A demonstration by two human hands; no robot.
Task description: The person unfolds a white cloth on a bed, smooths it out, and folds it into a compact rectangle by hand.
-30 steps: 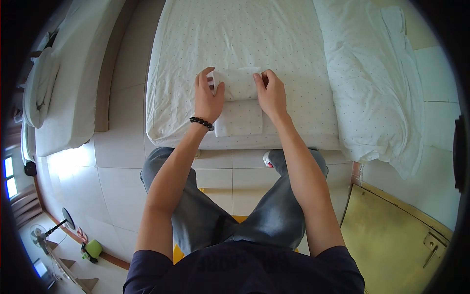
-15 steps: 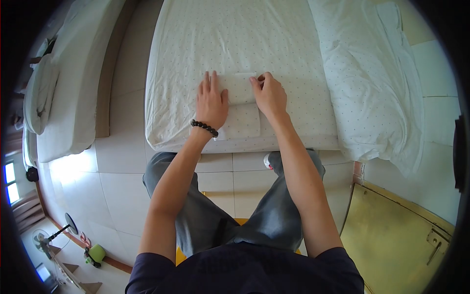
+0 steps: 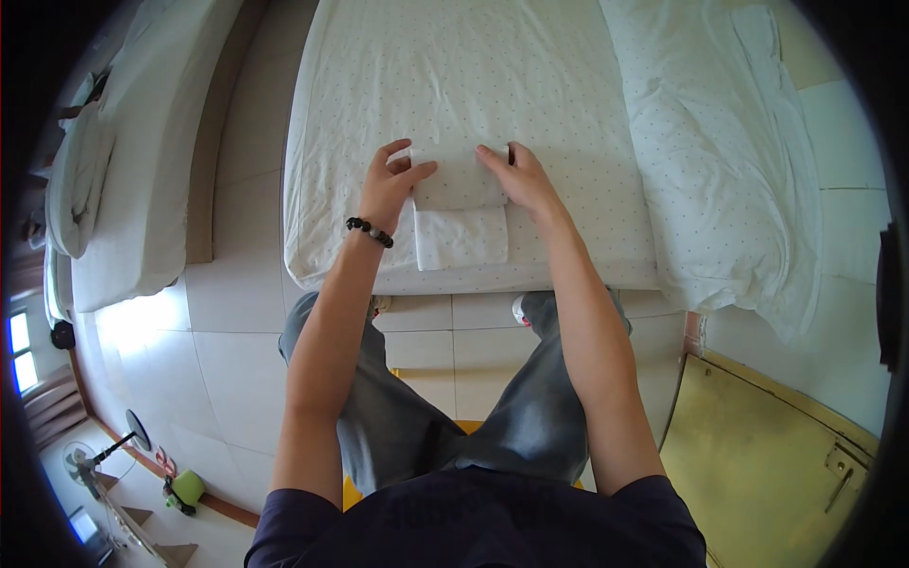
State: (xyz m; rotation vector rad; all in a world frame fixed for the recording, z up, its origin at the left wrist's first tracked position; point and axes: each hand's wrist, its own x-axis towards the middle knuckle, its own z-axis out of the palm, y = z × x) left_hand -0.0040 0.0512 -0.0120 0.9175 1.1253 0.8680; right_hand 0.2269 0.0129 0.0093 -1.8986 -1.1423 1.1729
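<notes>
A small white cloth [image 3: 462,241] lies folded on the bed, its upper part overlapping the lower part in a straight crosswise edge. My left hand [image 3: 386,185], with a dark bead bracelet at the wrist, pinches the cloth's left edge, thumb on top and fingers curled along the side. At the upper right corner, my right hand [image 3: 523,180] grips the cloth with its thumb over the surface and its other fingers tucked behind the edge, partly hidden.
The bed [image 3: 473,76] has a white dotted sheet. A bunched white quilt [image 3: 715,180] lies along its right side. Another bed [image 3: 142,161] stands to the left across a tiled floor [image 3: 237,350]. A yellow door [image 3: 767,454] is at lower right.
My left hand has gone from lying flat with fingers stretched to pinching the cloth's left edge. My right hand stays at the right corner, its thumb now over the cloth.
</notes>
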